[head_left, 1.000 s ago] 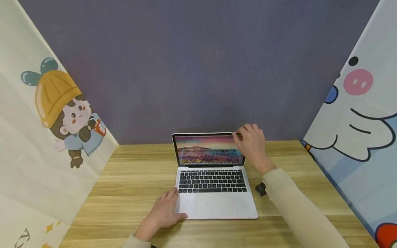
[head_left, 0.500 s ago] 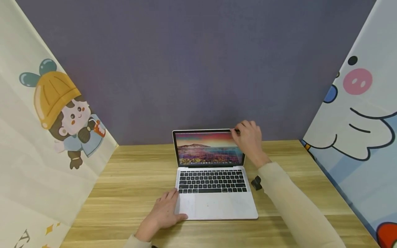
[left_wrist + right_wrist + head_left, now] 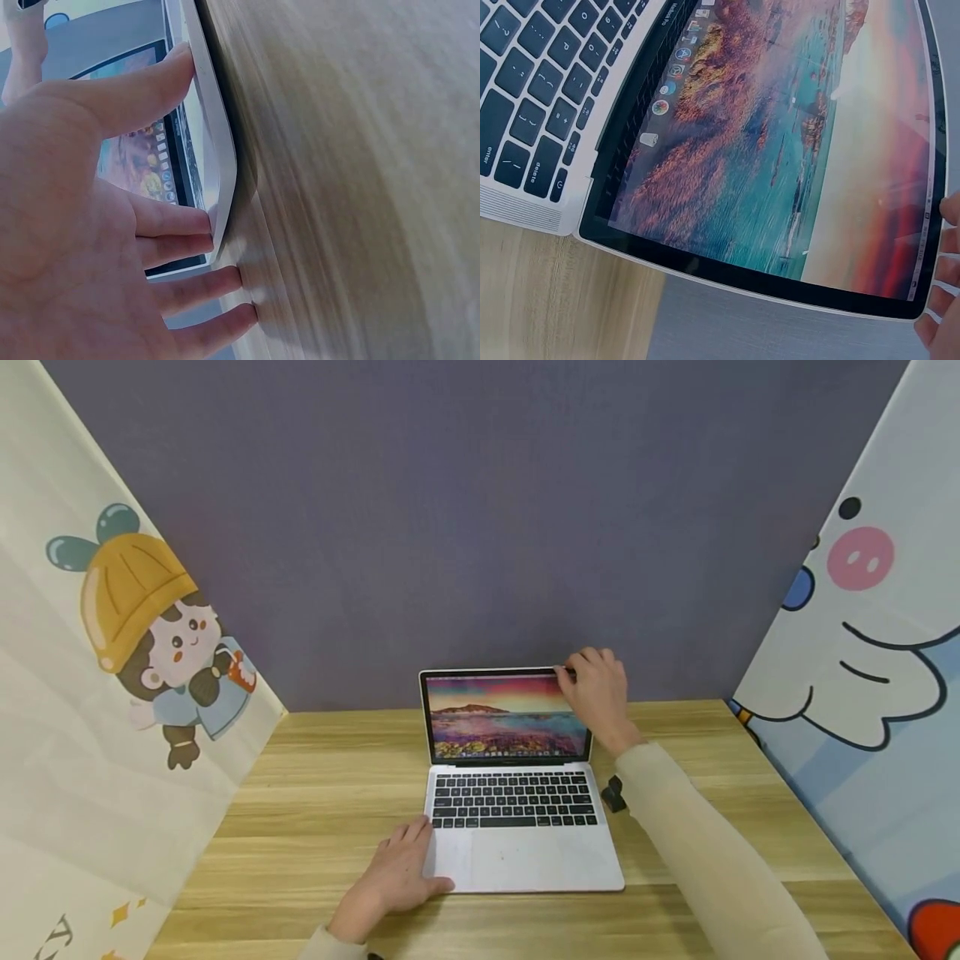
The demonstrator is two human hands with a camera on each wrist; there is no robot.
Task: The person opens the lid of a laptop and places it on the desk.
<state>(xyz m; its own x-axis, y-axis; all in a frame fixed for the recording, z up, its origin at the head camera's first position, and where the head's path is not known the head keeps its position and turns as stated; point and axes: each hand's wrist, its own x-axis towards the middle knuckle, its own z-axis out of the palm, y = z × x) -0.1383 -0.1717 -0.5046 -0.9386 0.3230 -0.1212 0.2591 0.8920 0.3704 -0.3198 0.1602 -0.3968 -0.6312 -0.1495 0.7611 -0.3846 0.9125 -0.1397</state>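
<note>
A silver laptop [image 3: 525,860] stands unfolded on the wooden table, its lit screen [image 3: 502,714] showing a coastal landscape. My right hand [image 3: 597,697] holds the lid by its top right corner, with thumb on the front bezel. In the right wrist view, the fingertips [image 3: 945,262] touch the lid's edge. At the laptop's near left corner lies my left hand [image 3: 397,868], thumb against the front edge. The left wrist view shows its fingers [image 3: 187,217] fairly straight and spread, some touching the laptop's side and others the table.
The wooden table [image 3: 330,785] meets a grey-purple back wall [image 3: 480,527] just behind the lid. Cartoon-printed panels flank both sides. A small black device [image 3: 613,795] sits beside the right sleeve, right of the keyboard.
The lid has tilted further back, and the screen looks taller and brighter. My right hand has moved with it, away and slightly left. The left hand has stayed in place.
</note>
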